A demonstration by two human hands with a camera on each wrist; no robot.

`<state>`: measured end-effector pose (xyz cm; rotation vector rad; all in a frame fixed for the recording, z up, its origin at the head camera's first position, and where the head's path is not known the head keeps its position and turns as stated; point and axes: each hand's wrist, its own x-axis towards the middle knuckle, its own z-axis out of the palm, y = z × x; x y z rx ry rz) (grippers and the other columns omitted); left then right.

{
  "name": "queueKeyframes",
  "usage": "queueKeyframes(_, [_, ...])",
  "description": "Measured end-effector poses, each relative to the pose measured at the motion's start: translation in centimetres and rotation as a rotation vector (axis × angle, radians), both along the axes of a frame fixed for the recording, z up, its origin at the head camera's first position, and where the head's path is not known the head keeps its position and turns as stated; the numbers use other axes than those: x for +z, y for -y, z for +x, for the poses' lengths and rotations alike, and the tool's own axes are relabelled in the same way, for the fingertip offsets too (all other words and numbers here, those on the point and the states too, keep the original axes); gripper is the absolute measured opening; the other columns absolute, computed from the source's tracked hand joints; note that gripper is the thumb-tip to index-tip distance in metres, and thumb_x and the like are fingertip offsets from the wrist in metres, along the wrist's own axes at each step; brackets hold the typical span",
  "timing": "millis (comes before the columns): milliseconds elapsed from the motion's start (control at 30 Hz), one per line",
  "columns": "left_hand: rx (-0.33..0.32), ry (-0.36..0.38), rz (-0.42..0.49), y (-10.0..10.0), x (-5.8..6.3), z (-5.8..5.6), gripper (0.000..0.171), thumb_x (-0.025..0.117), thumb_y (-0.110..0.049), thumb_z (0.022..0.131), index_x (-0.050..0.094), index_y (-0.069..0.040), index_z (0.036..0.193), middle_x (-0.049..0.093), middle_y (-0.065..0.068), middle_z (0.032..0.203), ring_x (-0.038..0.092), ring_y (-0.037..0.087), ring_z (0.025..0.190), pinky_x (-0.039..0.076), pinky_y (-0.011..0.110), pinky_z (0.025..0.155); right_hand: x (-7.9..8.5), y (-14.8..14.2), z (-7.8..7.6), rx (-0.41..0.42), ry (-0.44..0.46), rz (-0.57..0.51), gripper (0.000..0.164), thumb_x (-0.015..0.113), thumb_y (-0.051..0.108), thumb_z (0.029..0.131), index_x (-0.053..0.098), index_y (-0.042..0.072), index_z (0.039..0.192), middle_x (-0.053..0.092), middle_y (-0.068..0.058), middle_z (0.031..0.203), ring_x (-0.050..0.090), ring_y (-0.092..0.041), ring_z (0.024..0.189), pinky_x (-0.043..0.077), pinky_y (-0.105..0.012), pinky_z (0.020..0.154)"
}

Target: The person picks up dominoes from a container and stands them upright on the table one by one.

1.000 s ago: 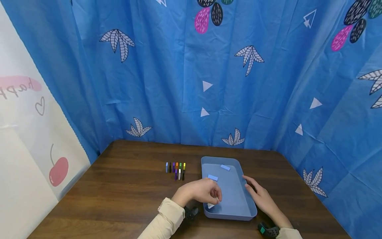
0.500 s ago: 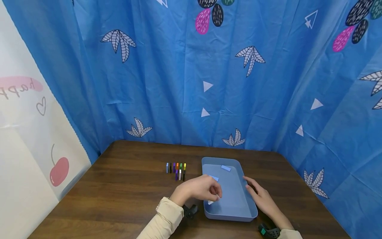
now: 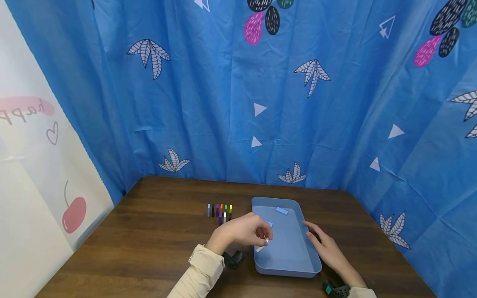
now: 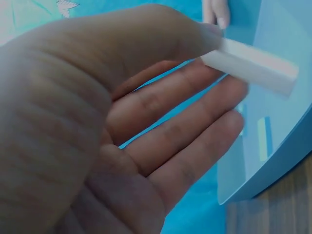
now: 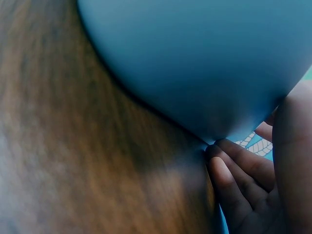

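Thumb and fingertips of my left hand pinch one end of a white domino, above the left side of a blue tray. The domino's free end points outward from the fingers in the left wrist view. Inside the tray lie a blue domino near the far end and another blue domino, partly hidden behind my left hand. At the tray's right side rests my right hand, its fingers extended and touching the wall; the right wrist view shows fingertips against the outside.
Left of the tray, several small coloured dominoes stand upright in two rows on the dark wooden table. My left forearm partly covers the nearer row. A blue patterned curtain hangs behind the table, with a pale sheet at the left.
My left hand has moved a little left and away from me with the white domino, which shows higher above the tray floor. My right hand has stayed at the tray's side.
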<state>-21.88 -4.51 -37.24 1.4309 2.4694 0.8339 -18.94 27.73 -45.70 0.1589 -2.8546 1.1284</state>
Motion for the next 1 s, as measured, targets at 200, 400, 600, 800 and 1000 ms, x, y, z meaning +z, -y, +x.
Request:
queueKeyframes(200, [0.058,0.066,0.031,0.8,0.5,0.0,0.01,0.076,-0.008,0.092,0.078,-0.011,0.101,0.071,-0.013,0.086,0.064,-0.004,0.079,0.054,0.013,0.076,-0.1,0.1,-0.1,-0.009,-0.01,0.016,0.051,0.044,0.038,0.111,0.04,0.016,0.157,0.043,-0.022,0.159,0.049,-0.045,0.138,0.048,-0.057,0.107])
queueKeyframes(400, [0.098,0.093,0.06,1.5,0.8,0.1,0.011,0.077,-0.009,0.091,0.078,-0.012,0.102,0.071,-0.013,0.086,0.065,-0.004,0.08,0.054,0.014,0.077,-0.2,0.2,-0.2,-0.004,-0.001,0.011,0.052,0.044,0.038,0.111,0.04,0.016,0.157,0.043,-0.022,0.159,0.049,-0.045,0.138,0.048,-0.055,0.107])
queueKeyframes(600, [0.114,0.094,0.085,2.1,1.1,0.1,0.01,0.076,-0.009,0.091,0.076,-0.015,0.099,0.07,-0.014,0.086,0.064,-0.003,0.08,0.055,0.016,0.077,-0.1,0.2,0.0,-0.002,0.012,0.002,0.052,0.043,0.04,0.111,0.04,0.016,0.157,0.042,-0.022,0.159,0.048,-0.044,0.139,0.047,-0.055,0.108])
queueKeyframes(800, [0.111,0.096,0.108,3.1,1.7,-0.1,0.013,0.075,-0.008,0.091,0.076,-0.016,0.101,0.07,-0.013,0.086,0.065,-0.001,0.079,0.056,0.018,0.076,-0.2,0.1,-0.1,-0.003,0.013,-0.002,0.052,0.043,0.039,0.111,0.04,0.016,0.157,0.042,-0.022,0.159,0.05,-0.045,0.138,0.049,-0.053,0.106])
queueKeyframes(1000, [0.128,0.068,0.122,4.0,2.3,-0.5,0.012,0.075,-0.009,0.092,0.076,-0.017,0.101,0.071,-0.012,0.088,0.065,-0.001,0.081,0.055,0.019,0.078,0.1,0.0,-0.2,0.004,0.016,0.001,0.053,0.042,0.042,0.111,0.039,0.017,0.158,0.04,-0.022,0.16,0.046,-0.047,0.14,0.046,-0.055,0.108])
